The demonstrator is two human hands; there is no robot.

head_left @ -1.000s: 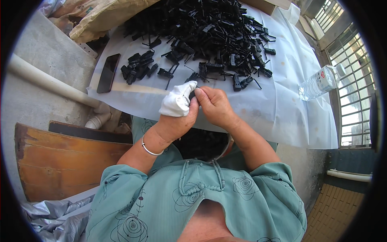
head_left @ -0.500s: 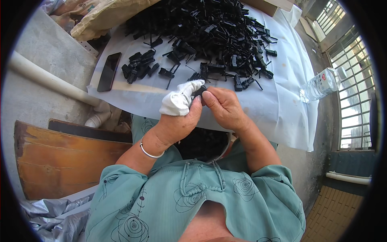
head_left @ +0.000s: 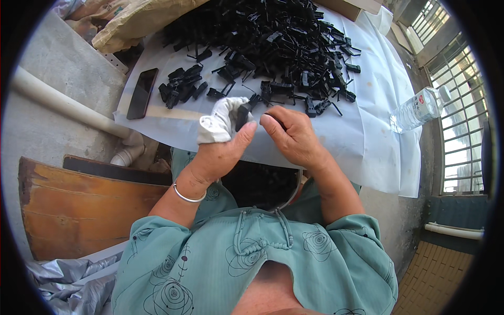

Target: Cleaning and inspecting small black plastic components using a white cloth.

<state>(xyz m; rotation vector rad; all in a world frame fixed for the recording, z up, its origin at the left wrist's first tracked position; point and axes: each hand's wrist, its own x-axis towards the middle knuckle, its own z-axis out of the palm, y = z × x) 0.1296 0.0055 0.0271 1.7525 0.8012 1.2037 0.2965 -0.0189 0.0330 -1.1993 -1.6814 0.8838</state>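
while the left hand [head_left: 227,147] grips a black part [head_left: 243,115], the right hand [head_left: 294,135] (grip unclear) has drawn away.

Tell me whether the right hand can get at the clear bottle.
Probably yes: only white sheeting shows between the right hand and the clear bottle, though the arm may need to stretch.

Dark phone [head_left: 142,94] lay at left, clear bottle [head_left: 417,109] at right, barred window [head_left: 458,123] further right. Pale pipe [head_left: 63,101] ran along left; brown board [head_left: 94,207] and crumpled silver sheet [head_left: 65,270] sat near left.
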